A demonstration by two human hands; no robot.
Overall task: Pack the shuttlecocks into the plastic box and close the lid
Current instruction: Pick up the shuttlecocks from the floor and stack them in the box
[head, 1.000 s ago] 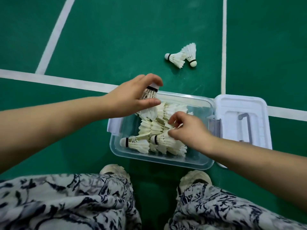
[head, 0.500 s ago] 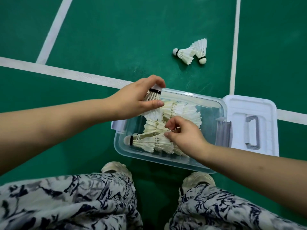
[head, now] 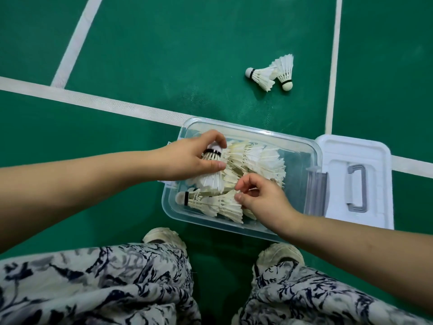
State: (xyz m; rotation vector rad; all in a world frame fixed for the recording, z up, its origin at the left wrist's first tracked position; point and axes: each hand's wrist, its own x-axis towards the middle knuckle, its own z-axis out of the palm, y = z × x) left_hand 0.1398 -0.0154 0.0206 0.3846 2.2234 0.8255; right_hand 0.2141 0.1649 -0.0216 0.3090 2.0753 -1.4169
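Gripping one shuttlecock near its top, the left hand hangs over the left end of the box. Thumb and fingers curl round the stems just below the black-banded cork, which points up and away from the person. The feather skirt hangs down onto the pile inside.

The right hand reaches in over the near rim with its fingers curled. Its thumb and forefinger tips sit close together at the feather edge of a second shuttlecock, which lies on its side along the near wall. Whether they pinch a feather or merely touch it I cannot tell.

The box is clear plastic, open, and stands on the green floor across a white court line. Many white shuttlecocks lie jumbled in it. The lid, white with a grey handle, lies flat on the floor just beside the box's right end, and a grey latch stands between the two.

Two loose shuttlecocks lie on the floor well beyond the box's far rim, their skirts overlapping. One cork points left, the other toward the person. A second line runs just right of them.

Nearest the camera, two pale shoes sit just short of the box's near wall, below patterned trousers.
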